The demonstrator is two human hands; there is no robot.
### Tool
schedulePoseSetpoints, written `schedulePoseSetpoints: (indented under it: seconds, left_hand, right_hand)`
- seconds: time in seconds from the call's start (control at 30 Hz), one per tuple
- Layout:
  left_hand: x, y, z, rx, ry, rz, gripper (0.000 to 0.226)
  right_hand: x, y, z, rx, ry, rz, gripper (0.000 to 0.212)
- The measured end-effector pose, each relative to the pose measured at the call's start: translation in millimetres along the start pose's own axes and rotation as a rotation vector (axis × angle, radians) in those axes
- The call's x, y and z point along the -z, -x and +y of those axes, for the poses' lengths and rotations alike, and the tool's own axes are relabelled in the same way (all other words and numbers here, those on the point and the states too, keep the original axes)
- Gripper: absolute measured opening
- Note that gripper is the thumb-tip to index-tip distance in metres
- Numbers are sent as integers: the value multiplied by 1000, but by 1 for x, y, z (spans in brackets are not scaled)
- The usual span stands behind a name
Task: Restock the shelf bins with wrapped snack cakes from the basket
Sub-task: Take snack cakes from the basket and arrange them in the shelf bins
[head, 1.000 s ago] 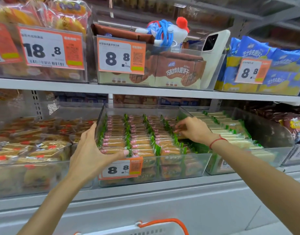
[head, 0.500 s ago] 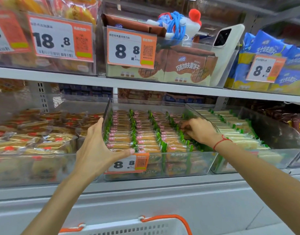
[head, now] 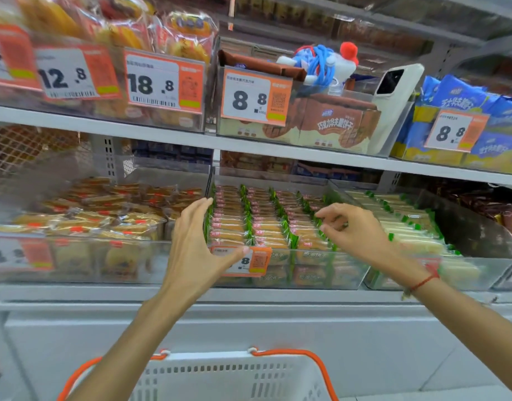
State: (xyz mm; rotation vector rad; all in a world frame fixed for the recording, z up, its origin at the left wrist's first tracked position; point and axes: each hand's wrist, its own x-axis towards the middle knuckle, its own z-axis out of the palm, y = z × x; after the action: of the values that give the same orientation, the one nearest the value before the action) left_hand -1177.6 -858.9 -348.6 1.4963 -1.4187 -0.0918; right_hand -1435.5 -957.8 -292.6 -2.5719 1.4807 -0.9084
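Observation:
A clear shelf bin (head: 347, 270) on the lower shelf holds several neat rows of green-edged wrapped snack cakes (head: 260, 221). My left hand (head: 197, 244) rests at the bin's front left corner, fingers straight up along the left wall and thumb on the front rim over the price tag. My right hand (head: 356, 230) hovers just above the rightmost row with loosely curled fingers and nothing visible in them. The white basket (head: 234, 377) with orange handles sits below, between my arms; its inside is hidden.
A bin of orange-labelled cakes (head: 110, 215) stands to the left and a bin of pale green-wrapped cakes (head: 408, 224) to the right. Above, the upper shelf (head: 307, 153) carries priced bins, a white phone (head: 393, 91) and a blue-and-red toy (head: 324, 63).
My right hand has lifted off the rightmost row of cakes and drawn back slightly. My left hand stays at the bin's front left corner. More of the basket shows.

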Motion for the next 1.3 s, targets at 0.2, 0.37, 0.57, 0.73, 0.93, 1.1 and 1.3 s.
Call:
schedulePoseSetpoints:
  seconds: [0.2,0.37,0.57,0.73,0.93,1.1,1.3]
  left_hand:
    - [3,57,-10,7,48,18,28]
    - [-7,111,-49,219,-122,-337,30]
    - [-34,182,-130,405,-305,-831,33]
    - [-46,249,-178,424,-438,-1109,25]
    - [-57,305,-196,137,-716,-1452,36]
    - [-57,327,-206,184,-701,-1495,28]
    - [-56,332,-206,326,-624,-1436,23]
  right_hand:
    - [-59,65,-36,137,-104,-379,16]
    - [-127,88,-32,77,-18,-713,17]
    - [-225,148,-21,-55,22,-1023,22]
    - [-278,223,-6,97,317,-1252,34]
    - [-300,288,14,186,482,-1420,31]
    - [-310,318,12,142,547,-1480,65]
    - [-310,312,3,19,322,-1439,18]
